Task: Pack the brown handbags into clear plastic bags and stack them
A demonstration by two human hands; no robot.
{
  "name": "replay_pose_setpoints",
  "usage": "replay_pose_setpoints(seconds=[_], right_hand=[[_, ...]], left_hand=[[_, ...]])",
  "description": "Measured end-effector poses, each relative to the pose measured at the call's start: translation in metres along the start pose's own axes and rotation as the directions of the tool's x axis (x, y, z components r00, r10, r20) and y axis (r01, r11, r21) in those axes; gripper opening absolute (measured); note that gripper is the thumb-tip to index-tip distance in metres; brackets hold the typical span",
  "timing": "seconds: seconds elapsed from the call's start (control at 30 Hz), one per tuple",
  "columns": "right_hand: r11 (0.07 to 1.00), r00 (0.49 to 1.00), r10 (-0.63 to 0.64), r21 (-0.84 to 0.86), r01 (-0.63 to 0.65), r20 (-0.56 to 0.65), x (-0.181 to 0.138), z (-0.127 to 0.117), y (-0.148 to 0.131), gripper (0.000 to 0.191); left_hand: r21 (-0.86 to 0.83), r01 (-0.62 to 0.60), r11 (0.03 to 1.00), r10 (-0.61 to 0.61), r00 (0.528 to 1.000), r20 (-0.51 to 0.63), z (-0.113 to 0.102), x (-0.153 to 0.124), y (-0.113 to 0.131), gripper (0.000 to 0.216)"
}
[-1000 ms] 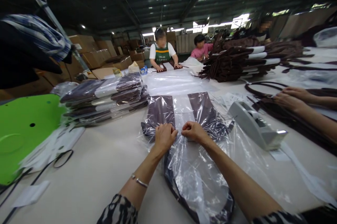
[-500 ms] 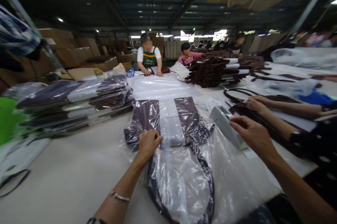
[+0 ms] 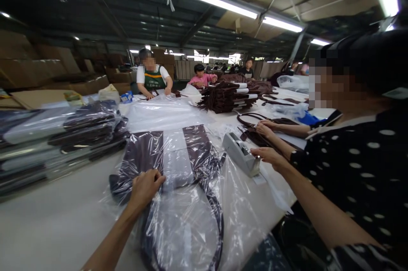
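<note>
A dark brown bag [image 3: 145, 150] with a pale wrapped band and long dark handles lies flat inside a clear plastic bag [image 3: 178, 207]. My left hand [image 3: 147, 187] rests on its left half, fingers curled and pinching the plastic film. To the right stands a grey tape dispenser [image 3: 239, 154]. At its front cutter end, my right hand [image 3: 270, 159] has thumb and fingers closed together at the tape; the strip itself is too small to make out clearly.
Wrapped bags form a stack [image 3: 63, 143] at the left. Plastic sleeves [image 3: 162, 111] lie beyond the bag, with a brown bag pile [image 3: 229, 97] farther back. Close on my right, a co-worker in a dotted top [image 3: 353, 173] handles dark straps. Other people work across the table.
The view has swung right, bringing the co-worker beside me into sight. My right hand has come down to the dispenser's cutter end. My left hand stays on the wrapped bag.
</note>
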State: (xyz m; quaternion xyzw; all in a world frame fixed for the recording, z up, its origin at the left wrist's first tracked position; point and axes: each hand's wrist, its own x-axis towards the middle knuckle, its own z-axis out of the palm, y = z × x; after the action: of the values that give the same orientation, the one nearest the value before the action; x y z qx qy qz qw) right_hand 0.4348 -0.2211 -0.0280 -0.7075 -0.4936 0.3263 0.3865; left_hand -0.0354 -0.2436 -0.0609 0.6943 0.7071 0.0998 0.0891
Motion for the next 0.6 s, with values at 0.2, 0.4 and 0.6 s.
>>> replay_pose_setpoints(seconds=[0.2, 0.4, 0.6], right_hand=[[0.992, 0.995, -0.062, 0.106, 0.071, -0.081, -0.002, 0.006, -0.009, 0.026], [0.986, 0.985, -0.066, 0.144, 0.089, -0.159, -0.028, -0.013, -0.008, 0.025], [0.997, 0.986, -0.005, 0.076, 0.017, -0.165, -0.053, -0.007, 0.029, 0.025]], left_hand=[[0.009, 0.016, 1.0, -0.016, 1.0, 0.009, -0.001, 0.0, 0.002, 0.026], [0.026, -0.004, 1.0, 0.004, 1.0, -0.024, 0.001, -0.002, 0.001, 0.027], [0.013, 0.012, 1.0, -0.012, 1.0, -0.019, -0.002, -0.002, 0.003, 0.027]])
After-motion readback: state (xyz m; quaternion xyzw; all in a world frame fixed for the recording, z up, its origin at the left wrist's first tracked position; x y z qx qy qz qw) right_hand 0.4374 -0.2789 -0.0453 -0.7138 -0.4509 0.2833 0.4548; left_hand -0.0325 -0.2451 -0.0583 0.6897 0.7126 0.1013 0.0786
